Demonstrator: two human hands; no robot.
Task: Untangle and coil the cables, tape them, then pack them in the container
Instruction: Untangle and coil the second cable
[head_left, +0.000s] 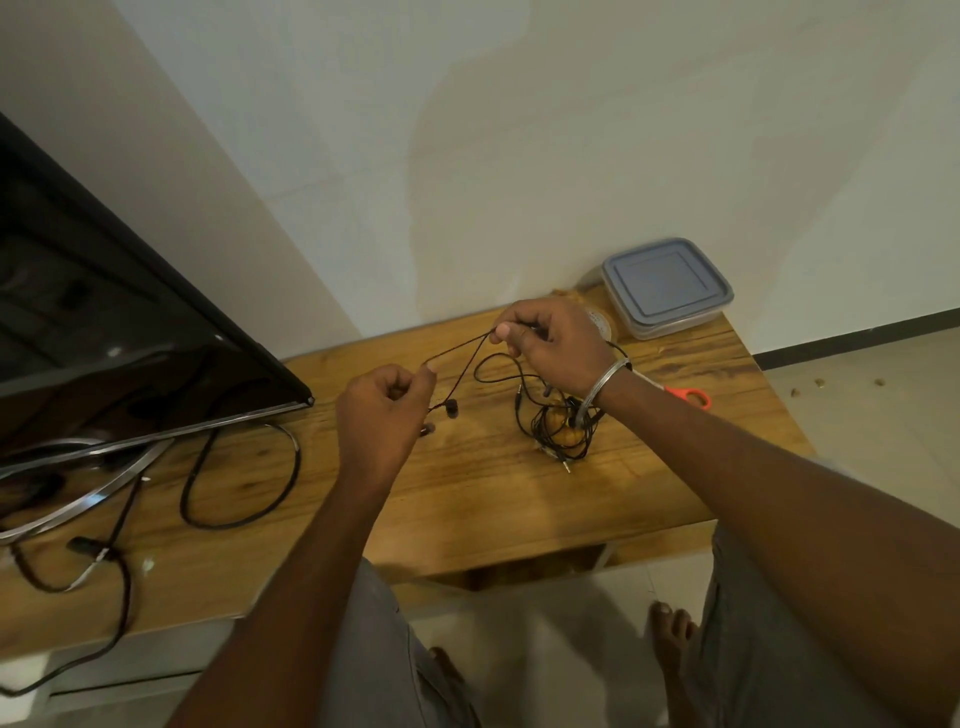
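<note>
You're pinching one cable (460, 347) with the fingers of your left hand (382, 410) and right hand (550, 343), untangling; the tangle (561, 426) is waiting (nothing coiled, taped or packed yet).

One head-worn wide-angle view looks forward and steeply down over the bench (467, 493). It sits close above the left hand (382, 415) and right hand (550, 348), with the wall (519, 156) filling the upper frame.

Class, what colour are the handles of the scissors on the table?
Orange-red: the scissors show best in the head view.
</note>
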